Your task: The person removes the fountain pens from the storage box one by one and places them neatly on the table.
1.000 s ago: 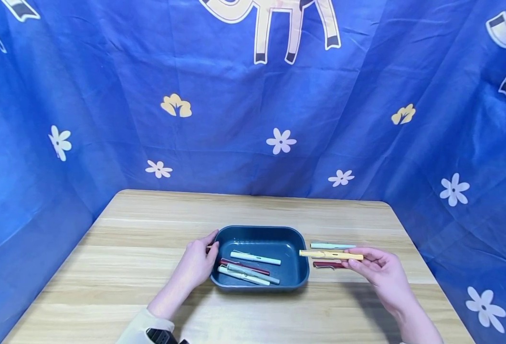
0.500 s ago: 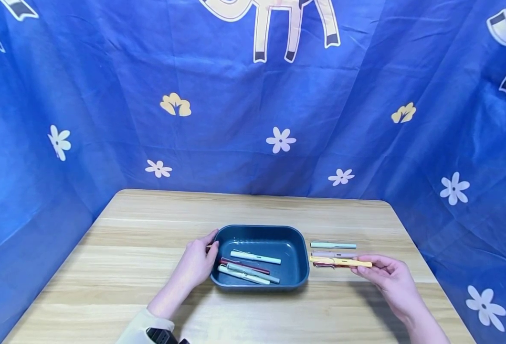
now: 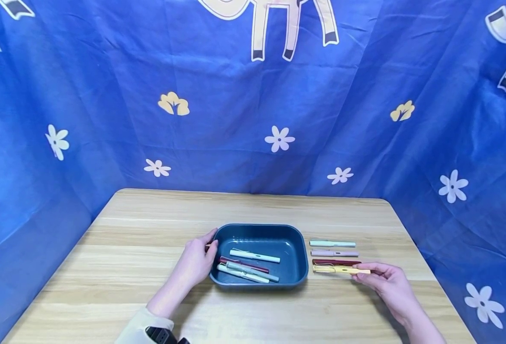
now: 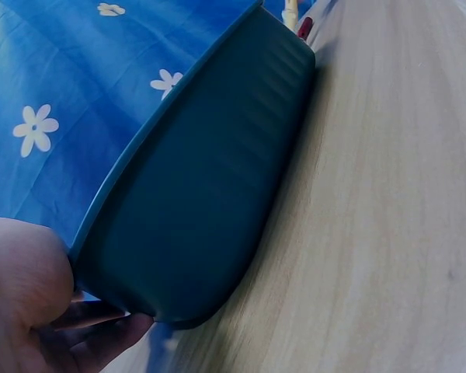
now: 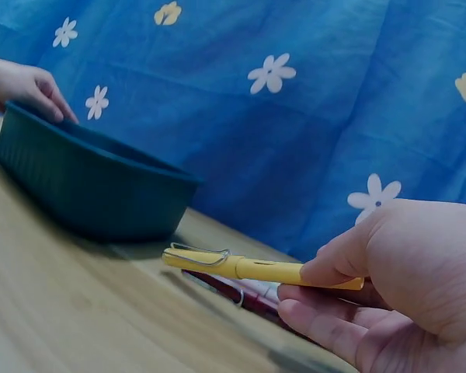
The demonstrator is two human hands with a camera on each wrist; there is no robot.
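Observation:
My right hand [image 3: 386, 286] pinches a yellow pen [image 5: 272, 270] near one end between thumb and fingers. It lies level, its clip end pointing left, just in front of a dark red pen [image 3: 336, 262] on the table. Behind that one, a lilac pen [image 3: 334, 253] and a pale mint pen [image 3: 332, 243] lie roughly parallel. At the left end of a dark teal bin [image 4: 194, 179], my left hand [image 3: 198, 260] grips the rim, thumb at the edge and fingers against the outside. Inside the bin are a white pen [image 3: 255, 256] and several others in a loose pile.
The wooden table [image 3: 158, 215] carries the bin at its middle, with the row of pens just to the right. Blue cloth [image 3: 218, 129] with white flowers hangs behind and along both sides. A dark watch [image 3: 160, 335] shows at the left sleeve.
My right hand has moved the yellow pen toward me and slightly right, from over the lilac pen to in front of the dark red one. The left hand stays on the bin.

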